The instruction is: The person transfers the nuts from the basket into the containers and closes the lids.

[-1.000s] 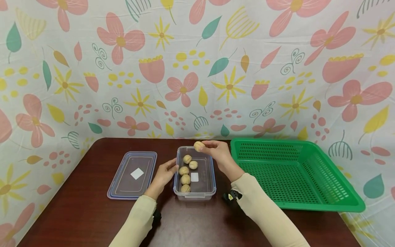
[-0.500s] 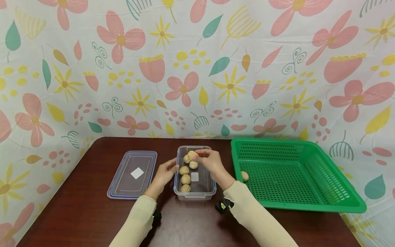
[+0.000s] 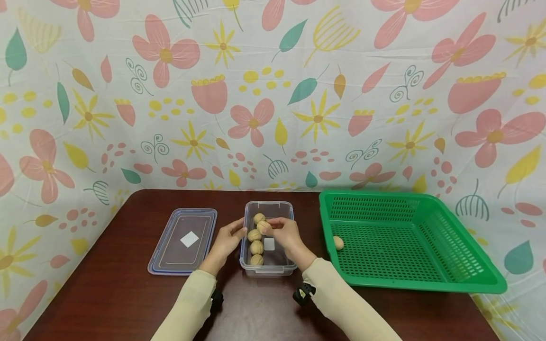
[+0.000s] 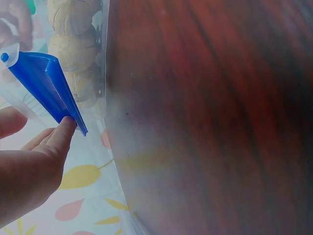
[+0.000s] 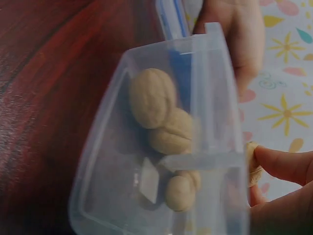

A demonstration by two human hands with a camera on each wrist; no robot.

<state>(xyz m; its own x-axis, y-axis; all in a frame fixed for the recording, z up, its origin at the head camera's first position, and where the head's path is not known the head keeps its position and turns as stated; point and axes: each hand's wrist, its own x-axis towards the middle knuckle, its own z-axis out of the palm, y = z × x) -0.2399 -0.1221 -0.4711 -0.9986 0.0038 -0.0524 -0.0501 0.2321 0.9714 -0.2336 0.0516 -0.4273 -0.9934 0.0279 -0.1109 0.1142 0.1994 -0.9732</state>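
A clear plastic food container (image 3: 281,255) with blue side latches stands mid-table, with several walnuts (image 3: 257,247) along its left side. My right hand (image 3: 286,234) pinches a walnut (image 3: 263,227) between thumb and fingers, low over those in the container. In the right wrist view this held walnut (image 5: 253,164) shows beyond the container wall, partly covered by the fingers. My left hand (image 3: 226,241) rests at the container's left rim. Its fingertips touch a hanging blue latch (image 4: 49,88) in the left wrist view, the thumb close by the rim.
A clear lid (image 3: 175,241) with a blue edge and a white label lies on the table left of the container. To the right stands a green perforated basket (image 3: 401,241) with one walnut (image 3: 338,243) near its left wall. A flowered cloth (image 3: 273,94) hangs behind the table.
My right hand has carried its walnut from the container's far rim leftward and down among the others, hiding one there. The walnut in the basket has come into view. The left hand stays put.
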